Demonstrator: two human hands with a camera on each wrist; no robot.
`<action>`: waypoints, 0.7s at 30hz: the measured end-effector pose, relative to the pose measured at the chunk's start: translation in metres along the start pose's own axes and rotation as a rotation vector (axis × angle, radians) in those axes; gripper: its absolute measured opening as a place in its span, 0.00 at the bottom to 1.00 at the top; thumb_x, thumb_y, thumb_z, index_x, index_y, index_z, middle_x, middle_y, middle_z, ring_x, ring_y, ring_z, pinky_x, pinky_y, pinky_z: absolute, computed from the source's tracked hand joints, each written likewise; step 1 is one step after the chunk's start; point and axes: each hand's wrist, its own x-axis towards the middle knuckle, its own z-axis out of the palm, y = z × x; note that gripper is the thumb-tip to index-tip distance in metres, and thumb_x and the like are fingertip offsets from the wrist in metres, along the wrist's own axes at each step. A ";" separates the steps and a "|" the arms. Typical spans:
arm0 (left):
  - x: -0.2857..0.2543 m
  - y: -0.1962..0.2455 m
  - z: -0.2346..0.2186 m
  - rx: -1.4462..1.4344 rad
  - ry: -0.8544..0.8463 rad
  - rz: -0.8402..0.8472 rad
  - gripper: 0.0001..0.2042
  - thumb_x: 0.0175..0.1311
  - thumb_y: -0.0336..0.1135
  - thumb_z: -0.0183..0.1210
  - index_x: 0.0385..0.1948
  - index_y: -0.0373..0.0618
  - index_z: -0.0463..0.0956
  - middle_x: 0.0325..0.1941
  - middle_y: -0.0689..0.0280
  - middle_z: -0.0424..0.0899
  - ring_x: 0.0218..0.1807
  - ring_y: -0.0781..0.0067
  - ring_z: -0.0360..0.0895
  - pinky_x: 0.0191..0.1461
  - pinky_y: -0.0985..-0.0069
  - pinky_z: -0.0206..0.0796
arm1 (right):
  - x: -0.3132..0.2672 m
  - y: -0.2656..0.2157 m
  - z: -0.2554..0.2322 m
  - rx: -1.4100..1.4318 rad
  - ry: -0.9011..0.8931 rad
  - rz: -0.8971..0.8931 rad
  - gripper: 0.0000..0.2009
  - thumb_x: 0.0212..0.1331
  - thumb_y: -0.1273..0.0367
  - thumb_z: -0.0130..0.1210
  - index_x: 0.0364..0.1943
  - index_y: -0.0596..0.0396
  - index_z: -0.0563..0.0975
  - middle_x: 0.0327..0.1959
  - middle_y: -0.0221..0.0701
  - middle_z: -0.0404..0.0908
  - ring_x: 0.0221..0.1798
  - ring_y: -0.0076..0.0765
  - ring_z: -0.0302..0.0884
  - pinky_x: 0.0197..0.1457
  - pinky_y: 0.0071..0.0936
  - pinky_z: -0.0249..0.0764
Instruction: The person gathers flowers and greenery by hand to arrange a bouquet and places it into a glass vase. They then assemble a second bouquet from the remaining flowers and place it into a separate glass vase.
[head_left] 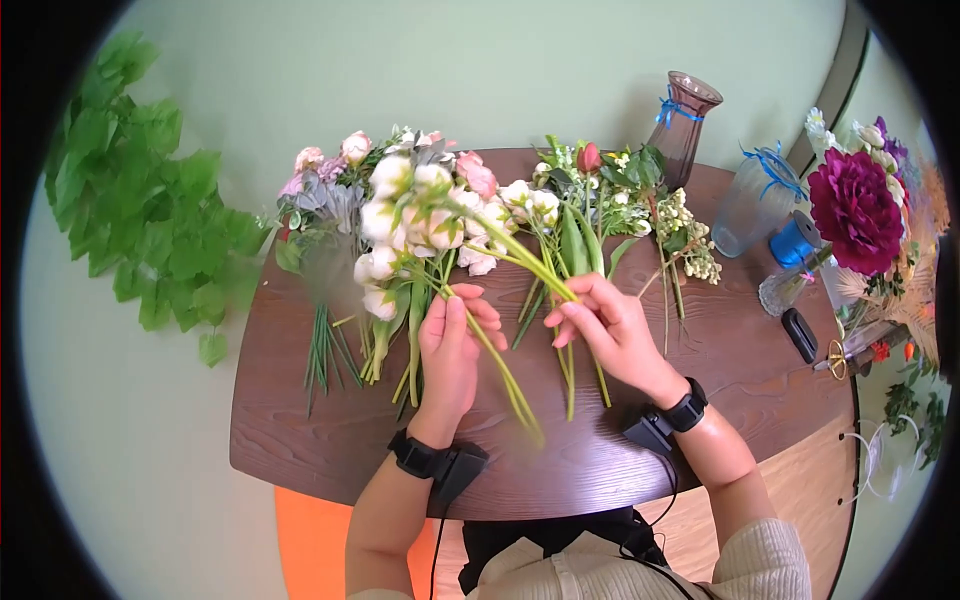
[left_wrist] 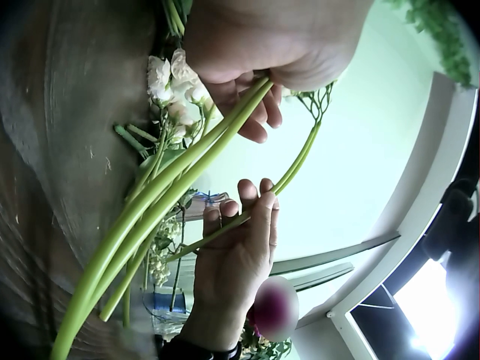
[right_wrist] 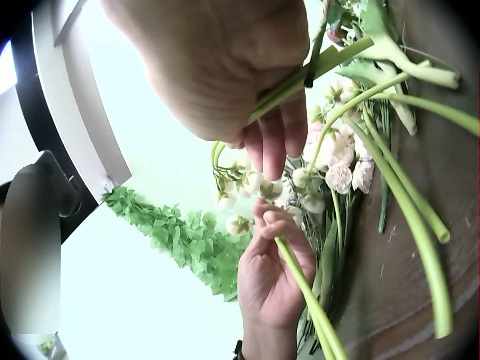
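White flowers (head_left: 395, 215) are just past the left hand (head_left: 450, 350), in a big bunch. I see two hands, and both hold green stems. The left hand has its thumb and fingers round at least two stems (head_left: 495, 360). The right hand (head_left: 620, 335) pinches two more, and these slant up to the white flowers.

Past the hands I count one red tulip (head_left: 589, 157), two tall vases, one brown (head_left: 686, 130) and one bluish (head_left: 748, 205), and two blue bows, one on each. Right of the right hand are one blue spool (head_left: 795, 240), one small glass vase (head_left: 782, 292), one black thing (head_left: 799, 335) and one big dark pink flower (head_left: 856, 212). Green leaves (head_left: 150, 200) hang on the wall, left of the left hand.

The white flowers are in front of some pink flowers (head_left: 476, 175) and hide part of them. The heads overlap, so I can't count them all. The stem ends below the left hand look blurry. In the right wrist view, the right palm hides part of its stems.
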 end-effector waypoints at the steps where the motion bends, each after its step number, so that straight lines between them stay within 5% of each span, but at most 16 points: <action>1: 0.001 -0.002 -0.004 -0.016 -0.011 0.025 0.12 0.67 0.39 0.39 0.41 0.41 0.66 0.29 0.66 0.73 0.29 0.80 0.71 0.31 0.79 0.67 | -0.002 -0.001 0.005 -0.053 -0.009 -0.002 0.07 0.60 0.73 0.45 0.40 0.59 0.69 0.27 0.31 0.79 0.26 0.21 0.77 0.29 0.17 0.71; 13: 0.000 -0.001 -0.001 0.008 0.071 0.121 0.15 0.68 0.39 0.37 0.44 0.37 0.65 0.38 0.55 0.77 0.36 0.76 0.76 0.39 0.75 0.72 | -0.010 0.007 0.025 -0.111 0.252 -0.107 0.09 0.57 0.76 0.48 0.42 0.59 0.70 0.29 0.33 0.80 0.26 0.23 0.78 0.27 0.17 0.72; 15: -0.001 -0.002 0.000 0.032 0.068 0.118 0.15 0.68 0.39 0.37 0.44 0.37 0.65 0.39 0.55 0.77 0.36 0.76 0.76 0.40 0.75 0.72 | -0.011 0.004 0.027 -0.302 0.134 -0.100 0.09 0.56 0.75 0.50 0.42 0.58 0.71 0.27 0.33 0.79 0.25 0.24 0.78 0.28 0.18 0.73; 21: -0.001 -0.001 0.002 0.083 0.067 0.128 0.16 0.68 0.39 0.36 0.47 0.36 0.64 0.39 0.54 0.77 0.36 0.76 0.76 0.41 0.75 0.71 | -0.012 0.015 0.030 -0.485 -0.105 -0.220 0.11 0.52 0.70 0.53 0.42 0.54 0.73 0.28 0.39 0.78 0.28 0.47 0.76 0.30 0.32 0.74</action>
